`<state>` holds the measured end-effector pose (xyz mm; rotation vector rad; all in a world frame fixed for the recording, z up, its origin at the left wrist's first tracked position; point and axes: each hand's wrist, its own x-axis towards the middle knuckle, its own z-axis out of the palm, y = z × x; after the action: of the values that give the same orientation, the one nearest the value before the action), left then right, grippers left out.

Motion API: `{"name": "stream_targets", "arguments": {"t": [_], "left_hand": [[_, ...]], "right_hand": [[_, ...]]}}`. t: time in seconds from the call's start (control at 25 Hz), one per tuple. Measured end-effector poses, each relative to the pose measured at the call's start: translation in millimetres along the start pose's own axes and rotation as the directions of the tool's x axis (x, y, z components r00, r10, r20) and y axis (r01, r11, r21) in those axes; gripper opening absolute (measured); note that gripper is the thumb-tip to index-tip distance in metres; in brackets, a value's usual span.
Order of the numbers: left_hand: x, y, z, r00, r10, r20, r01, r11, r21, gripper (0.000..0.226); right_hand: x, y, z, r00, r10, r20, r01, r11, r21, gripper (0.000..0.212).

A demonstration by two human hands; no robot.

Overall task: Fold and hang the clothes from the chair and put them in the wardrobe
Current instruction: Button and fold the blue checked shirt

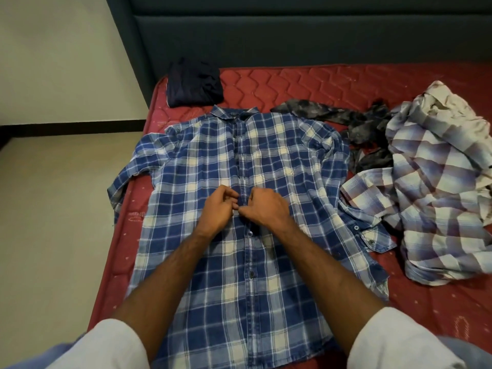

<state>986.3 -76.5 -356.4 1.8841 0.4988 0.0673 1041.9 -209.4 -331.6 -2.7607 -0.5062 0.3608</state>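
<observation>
White sleeves point(111, 342) sit closest to the camera, one on each arm, and two bare forearms reach out from them over the bed.

Filling most of the view is a red mattress point(306, 81) with a wavy stitched pattern. Behind it stands a dark padded headboard point(292, 35). On the left are a pale wall point(53, 49) and a pale floor point(53, 195), with a dark strip along the bottom of the wall.

A blue plaid shirt point(213, 262) lies flat on the mattress, front side up. Its long way runs from the camera toward the headboard, with the collar at the far end and the hem near the person. Both sleeves spread out to the sides. The left one hangs over the mattress edge.

To the right lies a big crumpled pile with a pale purple plaid shirt point(436, 203) in it. Its near edge touches the blue shirt's right sleeve. Between the two shirts, farther back, lies a rumpled dark grey cloth point(359, 129). A folded dark navy garment point(194, 83) sits beyond the collar, near the headboard.

The left hand point(218, 211) and right hand point(263, 209) meet at the middle of the blue shirt. Their fingers are curled and pinch the button strip, at a spot farther away than three dark buttons.
</observation>
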Motion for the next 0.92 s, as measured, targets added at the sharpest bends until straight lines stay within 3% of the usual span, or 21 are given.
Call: {"name": "stream_targets", "arguments": {"t": [0.08, 0.2, 0.28, 0.44, 0.6, 0.8, 0.92], "left_hand": [[-0.1, -1.1, 0.3, 1.000, 0.028, 0.002, -0.028, 0.999, 0.039, 0.011], [2.1, -2.3, 4.0, 0.998, 0.047, 0.050, -0.053, 0.990, 0.131, 0.011], [3.5, 0.1, 5.1, 0.999, 0.009, 0.043, -0.014, 0.994, 0.112, 0.011], [8.5, 6.0, 4.0, 0.996, -0.089, 0.029, 0.088, 0.996, 0.033, 0.004], [13.9, 10.8, -1.8, 0.984, -0.163, 0.067, 0.166, 0.985, -0.050, 0.005], [15.2, 9.9, -1.4, 0.984, -0.156, 0.081, 0.159, 0.987, -0.036, 0.008], [15.4, 7.0, 0.7, 0.987, -0.145, 0.075, 0.147, 0.989, -0.025, 0.009]], "right_hand": [[2.3, 8.6, 0.9, 1.000, 0.023, 0.006, -0.024, 0.981, 0.192, 0.022], [4.5, 25.8, -0.3, 0.989, 0.086, 0.124, -0.143, 0.801, 0.582, 0.010], [3.2, 31.2, -1.8, 0.982, 0.098, 0.161, -0.182, 0.707, 0.683, 0.011], [1.8, 29.3, 6.3, 0.984, 0.143, 0.108, -0.174, 0.630, 0.757, 0.014], [0.4, 20.2, 20.6, 0.979, 0.199, 0.035, -0.160, 0.658, 0.736, 0.013], [-2.8, 15.5, 26.9, 0.984, 0.180, -0.007, -0.115, 0.659, 0.743, 0.010], [-4.4, 18.0, 23.6, 0.984, 0.176, 0.034, -0.133, 0.590, 0.797, 0.009]]}}
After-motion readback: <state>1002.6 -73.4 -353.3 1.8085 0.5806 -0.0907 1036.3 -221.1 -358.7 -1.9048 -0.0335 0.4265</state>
